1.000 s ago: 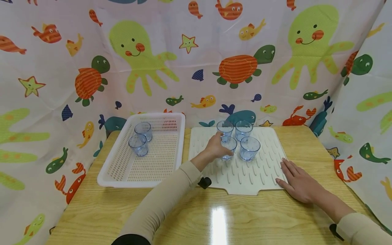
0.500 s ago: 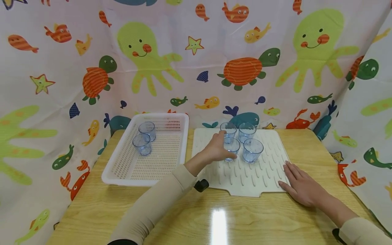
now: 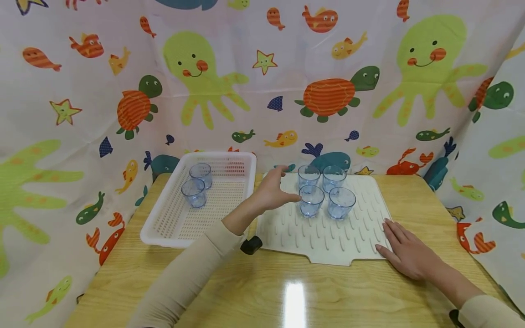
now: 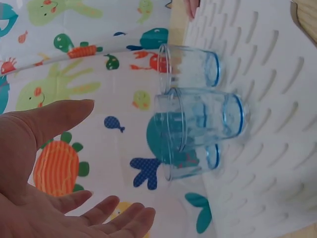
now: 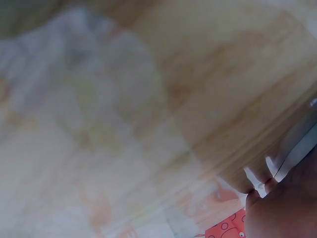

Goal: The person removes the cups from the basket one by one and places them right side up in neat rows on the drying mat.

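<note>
Several clear blue glasses stand upright in a tight group on a white ridged drying mat (image 3: 287, 232). My left hand (image 3: 270, 190) is just left of the front-left glass (image 3: 311, 201), thumb and fingers spread apart and holding nothing. In the left wrist view the glasses (image 4: 208, 119) sit apart from the open fingers (image 4: 101, 213). The front-right glass (image 3: 341, 203) stands beside the front-left one. My right hand (image 3: 410, 250) lies flat at the mat's right edge, its fingertips touching it. The right wrist view shows only part of that hand (image 5: 282, 208).
A white perforated basket (image 3: 157, 223) stands left of the mat, with two more blue glasses (image 3: 194, 193) at its left side. The wooden table (image 3: 229, 291) extends in front. A curtain (image 3: 229, 59) with sea animals hangs behind and at the sides.
My left hand has let go of the front-left glass and drawn back to the left. The glass stays on the mat. My right hand keeps its place; the head view has shifted slightly.
</note>
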The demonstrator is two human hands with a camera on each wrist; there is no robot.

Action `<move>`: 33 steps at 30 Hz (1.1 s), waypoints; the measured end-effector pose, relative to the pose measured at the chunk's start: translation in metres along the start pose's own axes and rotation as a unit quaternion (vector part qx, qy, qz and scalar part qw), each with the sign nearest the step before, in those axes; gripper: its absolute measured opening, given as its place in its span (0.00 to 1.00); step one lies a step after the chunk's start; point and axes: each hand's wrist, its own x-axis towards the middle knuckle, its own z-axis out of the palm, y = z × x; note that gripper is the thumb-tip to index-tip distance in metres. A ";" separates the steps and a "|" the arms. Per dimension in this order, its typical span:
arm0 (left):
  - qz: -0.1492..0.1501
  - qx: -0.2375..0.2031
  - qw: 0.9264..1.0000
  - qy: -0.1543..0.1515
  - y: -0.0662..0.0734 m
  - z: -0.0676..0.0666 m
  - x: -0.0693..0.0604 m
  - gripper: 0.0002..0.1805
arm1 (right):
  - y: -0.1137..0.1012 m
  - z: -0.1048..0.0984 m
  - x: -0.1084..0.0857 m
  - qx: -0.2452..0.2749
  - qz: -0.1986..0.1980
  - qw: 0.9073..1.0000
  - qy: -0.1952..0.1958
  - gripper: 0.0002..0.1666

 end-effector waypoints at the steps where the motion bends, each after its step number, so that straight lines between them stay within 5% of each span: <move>1: -0.001 -0.002 1.000 0.003 -0.001 -0.003 -0.002 0.49 | 0.000 0.000 0.000 -0.001 0.000 1.000 -0.001 0.50; 25: -0.035 0.007 0.995 0.089 -0.044 -0.066 -0.030 0.43 | 0.007 0.006 -0.001 0.012 0.006 1.000 -0.014 0.52; 33: -0.048 -0.021 0.991 0.121 -0.055 -0.090 -0.041 0.41 | 0.008 0.007 -0.001 0.021 0.005 1.000 -0.011 0.52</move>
